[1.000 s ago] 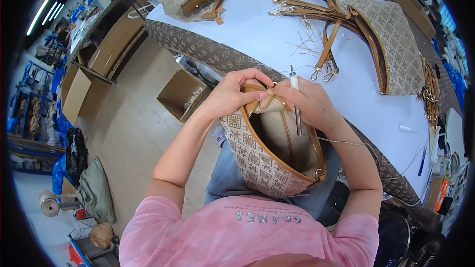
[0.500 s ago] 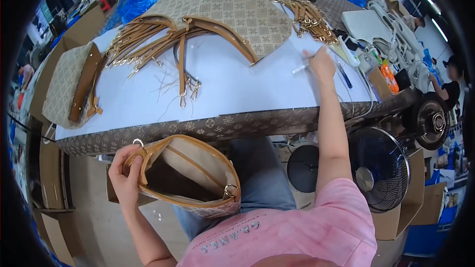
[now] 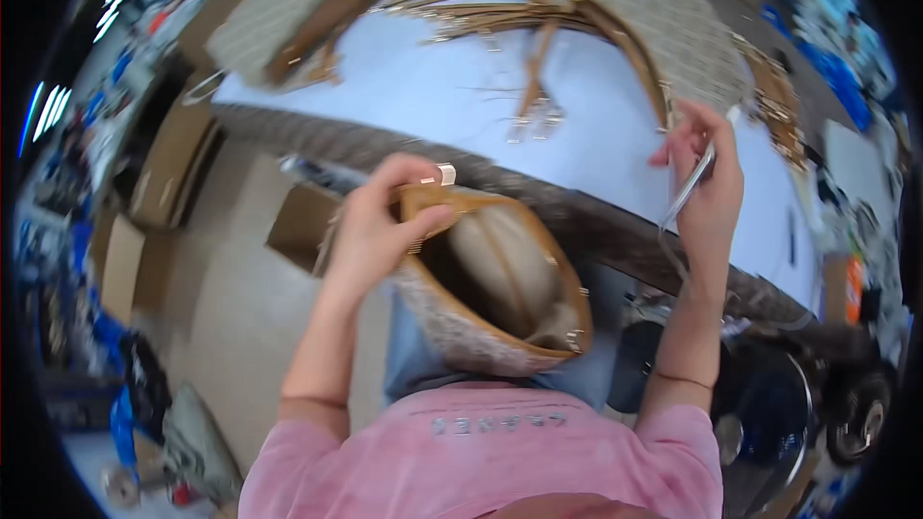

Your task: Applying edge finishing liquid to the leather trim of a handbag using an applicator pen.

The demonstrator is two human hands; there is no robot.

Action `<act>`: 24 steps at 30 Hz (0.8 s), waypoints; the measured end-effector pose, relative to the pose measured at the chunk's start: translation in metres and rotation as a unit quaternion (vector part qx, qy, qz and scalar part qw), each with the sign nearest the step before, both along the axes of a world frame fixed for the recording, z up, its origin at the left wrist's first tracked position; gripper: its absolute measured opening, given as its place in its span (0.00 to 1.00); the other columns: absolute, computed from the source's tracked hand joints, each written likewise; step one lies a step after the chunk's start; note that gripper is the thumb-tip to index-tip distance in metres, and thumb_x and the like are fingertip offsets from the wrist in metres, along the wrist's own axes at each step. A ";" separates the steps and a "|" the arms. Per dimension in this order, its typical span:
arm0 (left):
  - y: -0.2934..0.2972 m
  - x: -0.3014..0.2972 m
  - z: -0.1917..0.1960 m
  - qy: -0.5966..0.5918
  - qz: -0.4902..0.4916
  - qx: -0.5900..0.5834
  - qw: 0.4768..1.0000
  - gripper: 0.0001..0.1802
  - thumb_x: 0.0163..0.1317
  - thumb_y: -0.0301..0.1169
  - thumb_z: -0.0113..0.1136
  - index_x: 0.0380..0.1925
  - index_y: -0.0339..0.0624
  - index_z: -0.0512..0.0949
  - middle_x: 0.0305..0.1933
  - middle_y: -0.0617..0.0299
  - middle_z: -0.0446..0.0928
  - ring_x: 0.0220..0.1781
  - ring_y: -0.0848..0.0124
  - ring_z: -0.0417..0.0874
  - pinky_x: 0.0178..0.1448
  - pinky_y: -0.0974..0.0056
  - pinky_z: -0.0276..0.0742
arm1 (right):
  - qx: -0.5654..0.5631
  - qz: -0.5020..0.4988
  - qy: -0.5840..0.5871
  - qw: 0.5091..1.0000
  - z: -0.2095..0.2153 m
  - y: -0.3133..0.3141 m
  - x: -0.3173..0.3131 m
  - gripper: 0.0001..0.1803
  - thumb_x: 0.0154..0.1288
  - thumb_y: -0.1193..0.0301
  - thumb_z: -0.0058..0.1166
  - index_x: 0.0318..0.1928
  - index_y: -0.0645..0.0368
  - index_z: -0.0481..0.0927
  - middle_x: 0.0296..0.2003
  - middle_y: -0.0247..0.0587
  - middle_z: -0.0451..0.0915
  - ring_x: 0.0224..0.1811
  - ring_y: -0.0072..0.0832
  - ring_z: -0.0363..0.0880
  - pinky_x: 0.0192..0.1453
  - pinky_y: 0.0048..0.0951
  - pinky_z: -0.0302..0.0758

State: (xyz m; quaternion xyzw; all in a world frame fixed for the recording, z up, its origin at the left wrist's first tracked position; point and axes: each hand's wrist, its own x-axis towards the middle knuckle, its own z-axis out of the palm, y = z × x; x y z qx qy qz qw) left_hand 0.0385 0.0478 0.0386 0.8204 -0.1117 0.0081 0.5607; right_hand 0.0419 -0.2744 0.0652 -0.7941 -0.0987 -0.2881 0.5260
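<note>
Loose tan straps (image 3: 538, 67) and patterned panels (image 3: 279, 14) crowd the white surface (image 3: 423, 96). In front of it, on the lap, one open patterned handbag (image 3: 500, 298) slants from upper left to lower right, mouth upward. The left hand (image 3: 380, 231) pinches its rim; the right hand (image 3: 707, 183) grips one slim tool (image 3: 687, 197) above the surface's edge.

A bag-making workshop: patterned bag panels (image 3: 663, 19) and tan leather straps (image 3: 500, 14) heap along the far edge of a white worktable (image 3: 423, 96) (cardboard boxes (image 3: 168, 168) crowd the floor).
</note>
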 end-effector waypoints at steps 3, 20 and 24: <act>0.007 -0.004 -0.005 0.031 0.014 -0.015 0.999 0.19 0.54 0.22 0.72 0.45 0.40 0.77 0.43 0.66 0.78 0.46 0.78 0.78 0.54 0.69 0.74 | -0.122 0.142 0.035 0.982 -0.005 0.066 -0.015 0.15 0.68 0.81 0.54 0.54 0.58 0.79 0.32 0.36 0.77 0.32 0.26 0.79 0.37 0.28 0.77; 0.022 -0.004 -0.013 0.060 -0.002 -0.044 0.997 0.20 0.55 0.23 0.73 0.47 0.40 0.77 0.44 0.65 0.80 0.48 0.78 0.79 0.57 0.70 0.74 | -0.304 0.219 -0.079 0.924 -0.050 0.126 -0.011 0.21 0.63 0.78 0.57 0.57 0.57 0.79 0.35 0.46 0.79 0.32 0.42 0.80 0.34 0.36 0.77; 0.021 -0.004 -0.013 0.061 -0.001 -0.042 0.997 0.20 0.55 0.23 0.73 0.47 0.41 0.77 0.45 0.65 0.80 0.48 0.78 0.79 0.57 0.70 0.74 | -0.313 0.216 -0.075 0.922 -0.047 0.126 -0.013 0.21 0.63 0.79 0.56 0.58 0.58 0.79 0.35 0.46 0.79 0.32 0.41 0.80 0.34 0.36 0.78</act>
